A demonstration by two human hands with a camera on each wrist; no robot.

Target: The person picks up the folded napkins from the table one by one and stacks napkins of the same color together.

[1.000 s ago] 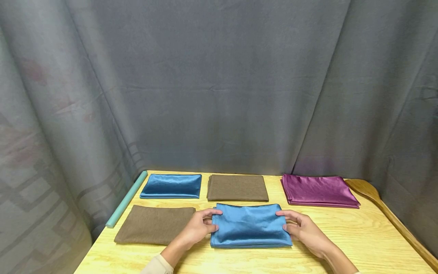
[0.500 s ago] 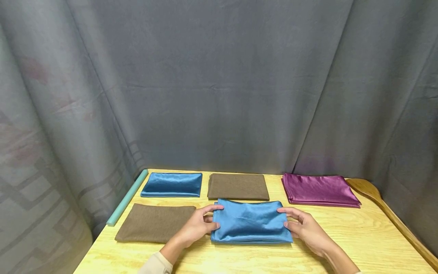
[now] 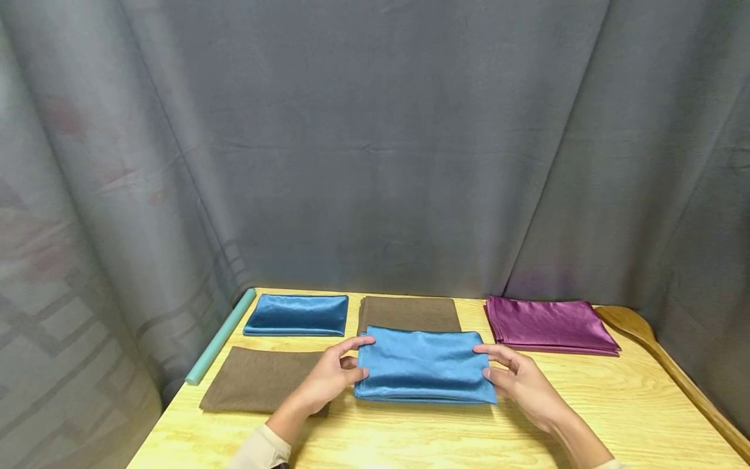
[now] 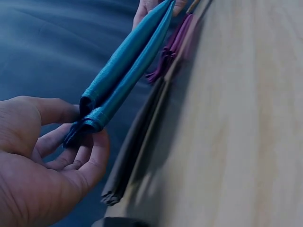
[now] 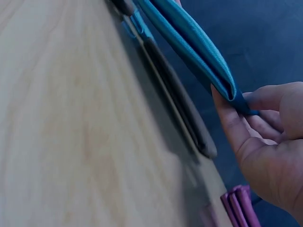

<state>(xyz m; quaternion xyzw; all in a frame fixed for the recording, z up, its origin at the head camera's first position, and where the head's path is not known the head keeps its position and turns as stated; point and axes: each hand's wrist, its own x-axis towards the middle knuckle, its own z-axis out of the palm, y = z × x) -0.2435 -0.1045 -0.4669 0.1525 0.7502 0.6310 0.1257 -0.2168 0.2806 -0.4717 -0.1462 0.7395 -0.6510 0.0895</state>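
Note:
A folded, shiny light-blue cloth (image 3: 424, 366) is held up off the table between two hands. At its left edge the left hand (image 3: 328, 379) pinches the layers, thumb in front and fingers behind. The right hand (image 3: 527, 391) pinches the opposite edge in the same way. Both wrist views show the blue cloth (image 4: 125, 66) raised above the tabletop, its folded layers seen edge-on. Behind it, a folded brown cloth (image 3: 410, 314) is partly covered from view. Another folded brown cloth (image 3: 258, 381) lies left of the blue one, partly hidden by the left hand.
A darker blue folded cloth (image 3: 295, 315) lies at the back left, a purple folded cloth (image 3: 551, 324) at the back right. A green rod (image 3: 221, 335) lines the table's left edge. Along the right edge lies a long wooden spoon (image 3: 662, 358). A grey curtain (image 3: 375, 150) hangs behind.
Both hands have lifted the light-blue cloth from the table and moved it away from the body, so it now overlaps the back brown cloth in view. The other cloths stay put.

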